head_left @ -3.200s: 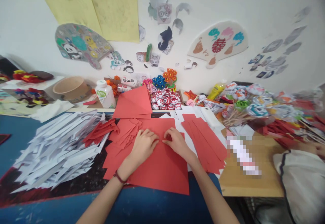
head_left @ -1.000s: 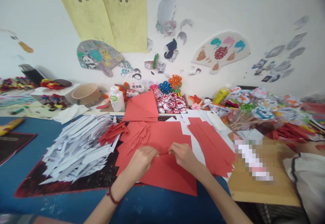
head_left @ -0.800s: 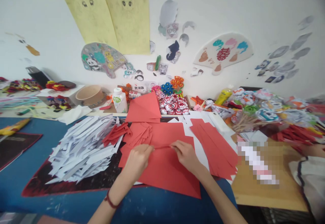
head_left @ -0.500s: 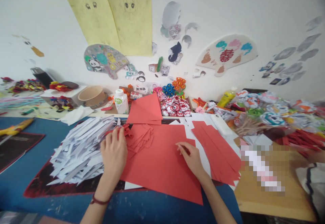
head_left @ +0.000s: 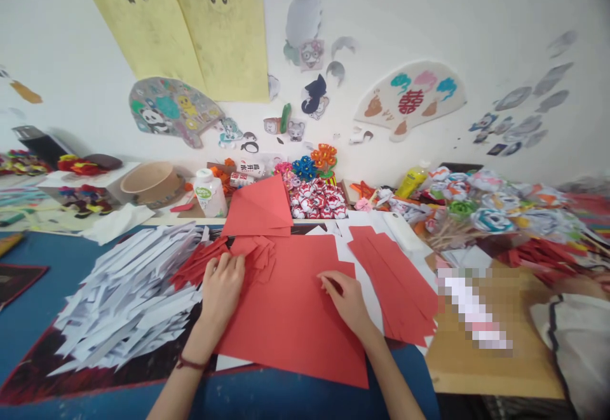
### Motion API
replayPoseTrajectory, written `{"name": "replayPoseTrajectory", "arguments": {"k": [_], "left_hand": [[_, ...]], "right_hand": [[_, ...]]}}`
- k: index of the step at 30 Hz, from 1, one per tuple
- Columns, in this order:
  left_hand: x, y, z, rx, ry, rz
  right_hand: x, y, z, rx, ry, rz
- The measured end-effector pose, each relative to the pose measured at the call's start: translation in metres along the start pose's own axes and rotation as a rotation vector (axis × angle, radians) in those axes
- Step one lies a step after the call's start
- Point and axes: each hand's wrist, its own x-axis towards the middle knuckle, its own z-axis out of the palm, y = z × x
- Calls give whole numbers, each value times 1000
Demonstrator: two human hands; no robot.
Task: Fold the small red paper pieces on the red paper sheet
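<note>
My left hand [head_left: 223, 290], back up, is at the left edge of a large red sheet [head_left: 290, 318], close to small red paper pieces [head_left: 261, 258]. Its fingertips point down and are hidden, so what they hold cannot be seen. Over the right part of the sheet is my right hand [head_left: 344, 296], thumb and index finger bent together; anything between them is too small to name. Folded red strips [head_left: 197, 264] lie beyond my left hand, beside a big pile of folded white strips [head_left: 128, 299].
Red squares [head_left: 261, 207] lie at the back near a white bottle [head_left: 210, 194]. Long red strips [head_left: 391, 286] rest on white paper to the right. Paper flowers [head_left: 490, 201] crowd the back right. Part of another person's sleeve [head_left: 572, 344] shows at the right edge.
My left hand has moved right relative to the white pile, uncovering the folded red strips, and is now over the small red pieces. The camera view has shifted; my right hand keeps its pose.
</note>
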Motion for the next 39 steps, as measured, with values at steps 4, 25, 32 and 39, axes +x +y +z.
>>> {"name": "replayPoseTrajectory", "arguments": {"k": [4,25,32,39], "left_hand": [[-1,20,-7,-31,231,31],[-30,65,-7,-529,75,357],[-28,73,-10,-654,-36,230],[-38,83,-16,-418,127,203]], "right_hand": [[-2,-5,2,-80,100,-63],[-42,-24,17,-461,-17,-380],[-35,-32,20,-308,4,-93],[-31,-25,26,-252,69,11]]}}
